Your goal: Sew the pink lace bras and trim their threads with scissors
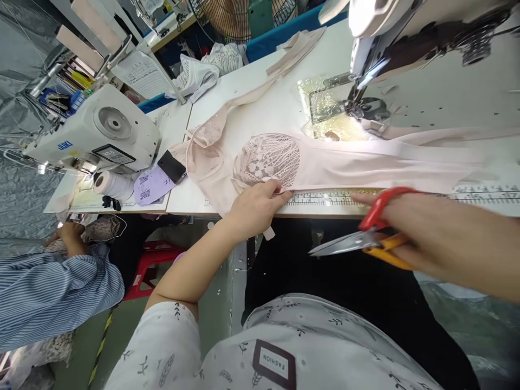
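A pale pink garment (345,162) with a lace cup (273,160) lies across the white sewing table. My left hand (260,206) pinches the garment's lower edge just below the lace, thumb and fingers together. In my right hand (422,222), slightly blurred, are scissors (345,242) with red and orange handles. Their blades point left, past the table's front edge and over my dark-clad lap, apart from the garment. A printed measuring scale (325,199) runs along the table edge under the cloth.
A sewing machine head (382,32) with a lit needle area stands over the table at upper right. To the left are another sewing machine (97,130), a white thread cone (114,186) and a purple tag (152,186). A co-worker in a striped sleeve (60,292) sits at far left.
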### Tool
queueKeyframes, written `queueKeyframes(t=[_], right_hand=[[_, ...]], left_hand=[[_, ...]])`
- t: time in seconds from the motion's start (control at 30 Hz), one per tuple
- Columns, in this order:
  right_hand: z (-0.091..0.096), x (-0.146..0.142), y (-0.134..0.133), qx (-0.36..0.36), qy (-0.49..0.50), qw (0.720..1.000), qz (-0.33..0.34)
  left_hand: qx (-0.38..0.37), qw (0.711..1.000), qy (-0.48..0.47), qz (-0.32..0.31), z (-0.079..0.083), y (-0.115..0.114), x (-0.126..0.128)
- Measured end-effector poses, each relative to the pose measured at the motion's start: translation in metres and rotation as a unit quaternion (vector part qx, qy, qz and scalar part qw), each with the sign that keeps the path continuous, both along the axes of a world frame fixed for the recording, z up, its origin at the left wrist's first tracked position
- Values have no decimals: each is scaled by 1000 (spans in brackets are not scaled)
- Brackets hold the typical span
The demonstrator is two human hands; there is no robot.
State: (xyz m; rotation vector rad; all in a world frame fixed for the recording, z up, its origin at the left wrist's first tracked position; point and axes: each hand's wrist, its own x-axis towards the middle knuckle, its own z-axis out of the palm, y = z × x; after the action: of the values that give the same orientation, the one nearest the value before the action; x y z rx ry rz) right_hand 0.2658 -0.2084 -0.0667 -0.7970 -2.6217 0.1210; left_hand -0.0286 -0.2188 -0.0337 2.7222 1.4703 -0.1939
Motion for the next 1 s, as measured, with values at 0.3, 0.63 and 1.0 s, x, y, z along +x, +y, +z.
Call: queueKeyframes(t=[0.3,0.63,1.0], right_hand=[[15,-72,-7,-4,-51,998,-27],[31,-54,-10,-89,-120,987,-59],[28,-10,6,-113,-49,981,-152]], left_hand=[[23,999,21,-18,5,-2,-3],[26,1000,14,5,0,4,-7],[34,999,13,-6,1,-1,-3]])
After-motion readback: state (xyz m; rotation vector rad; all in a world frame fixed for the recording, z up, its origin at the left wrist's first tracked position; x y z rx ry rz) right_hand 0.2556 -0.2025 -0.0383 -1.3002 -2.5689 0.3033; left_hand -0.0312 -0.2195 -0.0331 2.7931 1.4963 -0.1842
